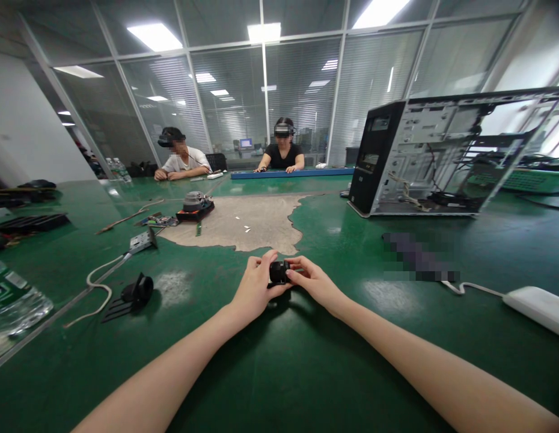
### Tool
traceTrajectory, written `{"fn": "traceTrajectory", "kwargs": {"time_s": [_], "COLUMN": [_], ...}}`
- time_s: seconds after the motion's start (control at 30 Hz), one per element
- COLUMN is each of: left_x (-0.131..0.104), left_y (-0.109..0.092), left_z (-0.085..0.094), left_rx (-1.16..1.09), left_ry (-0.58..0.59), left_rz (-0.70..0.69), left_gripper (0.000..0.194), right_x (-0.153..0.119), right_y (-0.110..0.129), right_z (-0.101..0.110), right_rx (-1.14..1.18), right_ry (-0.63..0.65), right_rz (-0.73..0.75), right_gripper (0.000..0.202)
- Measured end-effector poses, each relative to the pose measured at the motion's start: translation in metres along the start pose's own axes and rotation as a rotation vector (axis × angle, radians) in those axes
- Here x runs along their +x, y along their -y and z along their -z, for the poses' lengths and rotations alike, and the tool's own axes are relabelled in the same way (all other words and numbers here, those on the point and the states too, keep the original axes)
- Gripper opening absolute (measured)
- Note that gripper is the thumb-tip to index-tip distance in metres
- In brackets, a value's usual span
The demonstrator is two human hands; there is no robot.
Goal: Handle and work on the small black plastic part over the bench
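Note:
A small black blocky part [278,272] is held between my hands, just above the green table; its exact kind does not show. My left hand [256,282] wraps round its left side, thumb along the lower edge. From the right, the fingertips and thumb of my right hand [313,279] pinch its right edge. On the table to the left lies a black plastic piece [137,290] with a round end and slats. Farther off, a heatsink-like grey and black part [196,204] sits near a circuit board [160,221].
An open computer case [383,162] stands at the right. A white power strip [538,307] with a cord lies near the right edge, a water bottle [18,297] at the left. A metal box with a cable [143,240] is left of centre. Two people sit across the table.

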State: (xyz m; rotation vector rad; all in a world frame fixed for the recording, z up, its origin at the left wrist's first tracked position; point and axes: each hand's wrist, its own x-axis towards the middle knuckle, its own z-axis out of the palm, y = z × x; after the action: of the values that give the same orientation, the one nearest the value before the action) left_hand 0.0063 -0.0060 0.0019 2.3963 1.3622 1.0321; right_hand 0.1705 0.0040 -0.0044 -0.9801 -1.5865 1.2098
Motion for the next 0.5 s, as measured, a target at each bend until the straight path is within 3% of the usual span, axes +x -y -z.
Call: {"fn": "traceTrajectory", "kwargs": {"time_s": [0.17, 0.3, 0.5], "left_x": [-0.0005, -0.0011, 0.001], "left_y": [0.0008, 0.0008, -0.0005], "left_z": [-0.0023, -0.0041, -0.0038], "left_rx": [-0.064, -0.106, -0.092], "left_ry": [-0.005, -0.068, -0.117], "left_rz": [0.017, 0.112, 0.185], "left_gripper": [0.063, 0.067, 0.051], "right_x": [-0.002, -0.0028, -0.0013], "right_y": [0.003, 0.0041, 0.0007], "right_z": [-0.0004, 0.0001, -0.0006], "right_rx": [-0.001, 0.005, 0.036], "right_ry": [0.003, -0.01, -0.017], "right_rz": [-0.008, -0.016, -0.027], "right_gripper": [0.03, 0.031, 0.031]}}
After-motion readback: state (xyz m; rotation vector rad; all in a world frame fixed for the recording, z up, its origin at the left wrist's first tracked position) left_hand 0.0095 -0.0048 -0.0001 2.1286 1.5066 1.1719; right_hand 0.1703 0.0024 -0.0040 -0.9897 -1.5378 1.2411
